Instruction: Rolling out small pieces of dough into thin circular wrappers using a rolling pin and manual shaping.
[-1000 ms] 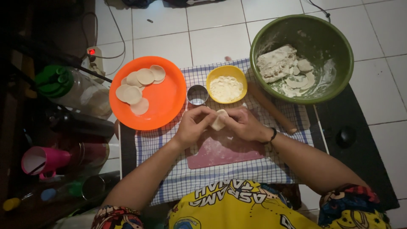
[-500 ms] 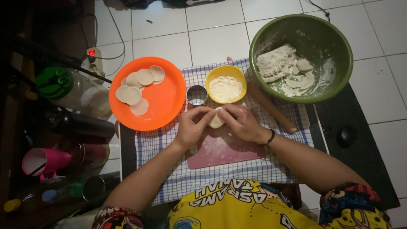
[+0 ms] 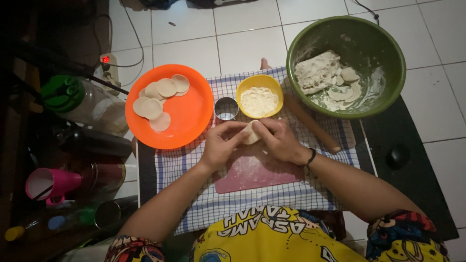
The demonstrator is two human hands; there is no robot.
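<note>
Left hand (image 3: 222,145) and right hand (image 3: 280,140) pinched shut around small pale dough round (image 3: 251,132), fingertips meeting over floured pink board (image 3: 255,171), presumably for catching crumbs.

Orange plate (image 3: 191,114), centre-left: smooth glossy plastic. Yellow bowl (image 3: 247,86) & green bowl (image 3: 383,46), upper right: plastic, green one flour-dusted, matt inside. Round cutter (image 3: 226,108): shiny metal. Checked cloth (image 3: 272,199): woven fabric, matt. Pink board (image 3: 257,172): smooth, floury. Rolling pin (image 3: 310,123): matt wood. Dough piece (image 3: 251,132) betw. both hands: soft, matt, pale.
</note>
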